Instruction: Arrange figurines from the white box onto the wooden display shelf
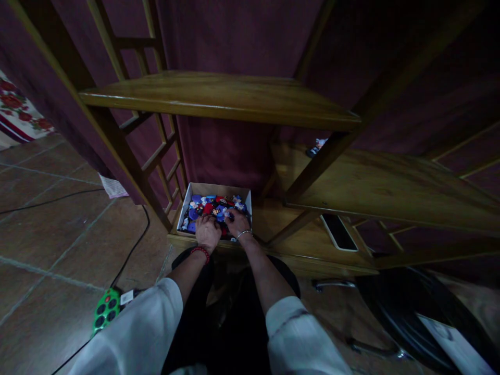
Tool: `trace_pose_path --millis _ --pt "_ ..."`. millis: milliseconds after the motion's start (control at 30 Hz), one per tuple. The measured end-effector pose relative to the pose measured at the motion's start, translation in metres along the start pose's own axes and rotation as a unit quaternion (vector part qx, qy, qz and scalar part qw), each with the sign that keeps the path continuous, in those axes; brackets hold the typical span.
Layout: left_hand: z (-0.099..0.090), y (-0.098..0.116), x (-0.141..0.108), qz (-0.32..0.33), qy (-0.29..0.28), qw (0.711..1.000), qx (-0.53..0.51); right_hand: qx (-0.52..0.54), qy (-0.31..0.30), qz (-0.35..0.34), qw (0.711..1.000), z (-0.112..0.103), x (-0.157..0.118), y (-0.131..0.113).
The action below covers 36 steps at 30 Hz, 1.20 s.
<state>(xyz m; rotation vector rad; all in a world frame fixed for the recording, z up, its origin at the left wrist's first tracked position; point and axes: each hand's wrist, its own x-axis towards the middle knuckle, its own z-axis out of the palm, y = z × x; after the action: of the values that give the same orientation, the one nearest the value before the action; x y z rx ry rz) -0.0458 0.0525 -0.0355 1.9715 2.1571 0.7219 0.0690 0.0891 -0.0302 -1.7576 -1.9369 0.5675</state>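
A white-sided box [248,196] stands on the lowest shelf at the left, filled with several small figures [193,212] in blue, red and black. My left hand [208,230], with a red bead bracelet at the wrist, rests over the front middle of the box, its fingertips among the figures. Just to its right, my right hand [237,223], wearing a silver bracelet, reaches into the box with bent fingers touching a small blue figure. Whether either hand grips something is too small and dark to tell.
Wooden shelf boards [219,94] hang above the box. One figure [317,147] stands on a middle shelf. A dark-faced tray-like object [339,232] lies at the right. A green power strip [106,311] is on the floor, and a black chair [422,312] is at right.
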Motion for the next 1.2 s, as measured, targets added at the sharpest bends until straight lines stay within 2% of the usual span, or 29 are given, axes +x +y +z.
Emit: trace_pose_path --millis 133,267,367,533,733,833,933,1033,1200 --pt "0.0 -0.002 0.002 -0.028 0.003 1.0 -0.002 0.02 0.021 0.006 1.0 0.001 0.001 0.001" --pt "0.001 -0.003 0.002 -0.028 -0.004 1.0 -0.001 0.026 0.006 0.012 1.0 0.001 -0.001 0.002" --pt "0.002 -0.005 0.002 -0.004 0.004 1.0 -0.001 0.025 0.003 0.009 1.0 -0.001 -0.002 0.002" --pt "0.002 -0.005 0.01 0.077 0.011 0.996 -0.053 0.023 -0.01 0.014 1.0 -0.005 -0.002 0.001" --pt "-0.002 0.007 0.033 0.108 -0.053 0.987 -0.112 0.03 -0.021 -0.01 0.999 -0.008 -0.001 0.001" --pt "-0.001 0.017 0.05 0.156 -0.146 0.97 -0.112 0.026 -0.04 0.0 0.999 -0.01 -0.001 0.0" --pt "0.002 0.024 0.066 0.175 -0.244 0.951 -0.077 0.014 -0.059 0.025 0.998 -0.011 -0.001 0.0" --pt "0.006 0.023 0.079 0.161 -0.263 0.951 -0.04 0.002 -0.059 0.044 0.997 -0.011 -0.002 0.001" --pt "0.004 0.008 0.088 0.134 -0.265 0.954 0.026 0.011 -0.046 0.046 0.998 -0.013 -0.003 0.0"
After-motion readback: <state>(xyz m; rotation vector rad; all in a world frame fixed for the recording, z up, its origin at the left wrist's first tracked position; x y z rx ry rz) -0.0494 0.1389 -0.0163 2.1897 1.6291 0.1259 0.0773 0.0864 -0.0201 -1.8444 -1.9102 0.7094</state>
